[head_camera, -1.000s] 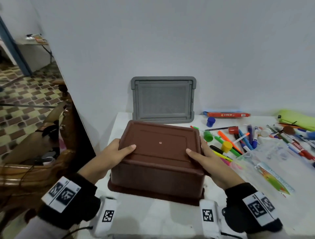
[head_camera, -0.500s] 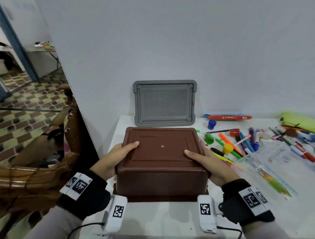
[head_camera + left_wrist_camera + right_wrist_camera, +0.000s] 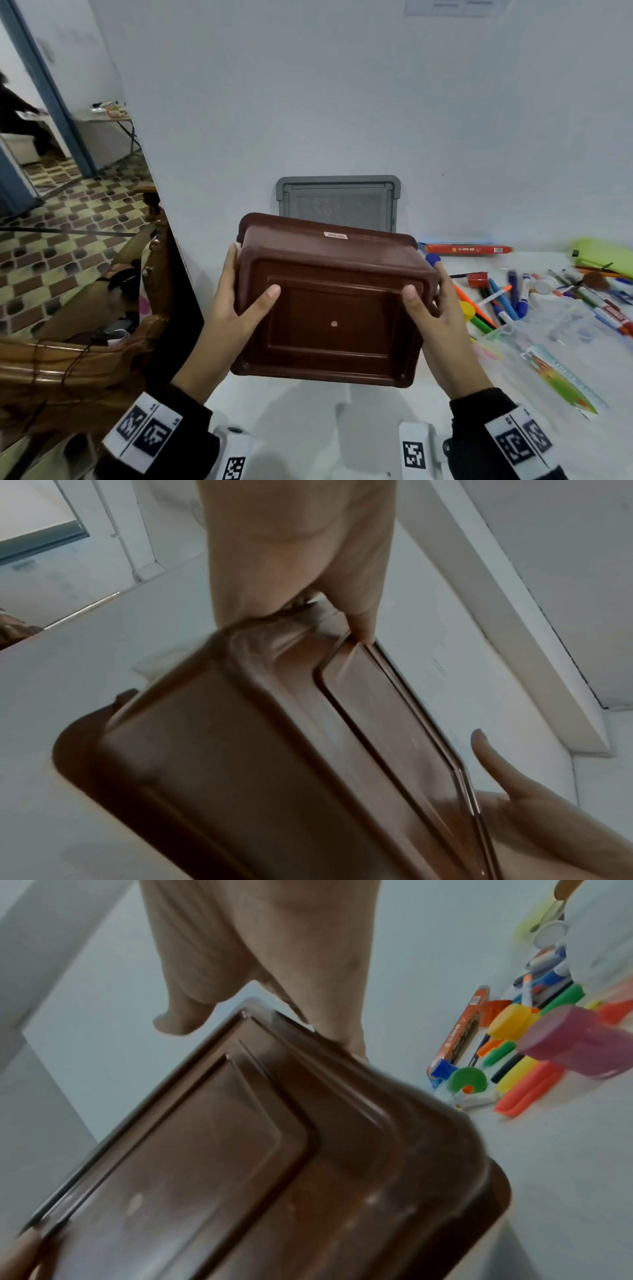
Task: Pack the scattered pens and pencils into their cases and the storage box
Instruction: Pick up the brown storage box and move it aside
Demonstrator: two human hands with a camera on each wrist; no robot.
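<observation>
The brown storage box (image 3: 329,308) sits in the middle of the head view, lifted clear of the white bench (image 3: 308,418) and tipped so its underside faces the camera, its open mouth turned away toward the wall. I take it as being turned over so the opening ends up on top, ready to take things; nothing is visibly packed yet.

The left hand (image 3: 236,308) grips the box's left end, thumb laid across the base and fingers wrapped behind the side. The right hand (image 3: 435,318) grips the right end the same way, thumb on the base. The box hangs between the two hands, held at opposite ends, which gives control while it rotates.

Behind it, at centre frame, a grey lid (image 3: 339,205) leans upright against the wall, presumably parked there to keep the box open. Further right, the scattered pens and markers (image 3: 507,301) lie in a loose heap on the bench, well apart from the box. Beyond them rest a flat orange-red pencil box (image 3: 466,249) by the wall and a lime-green case (image 3: 606,255) at the right edge. A clear plastic pouch (image 3: 548,346) lies at the lower right.
</observation>
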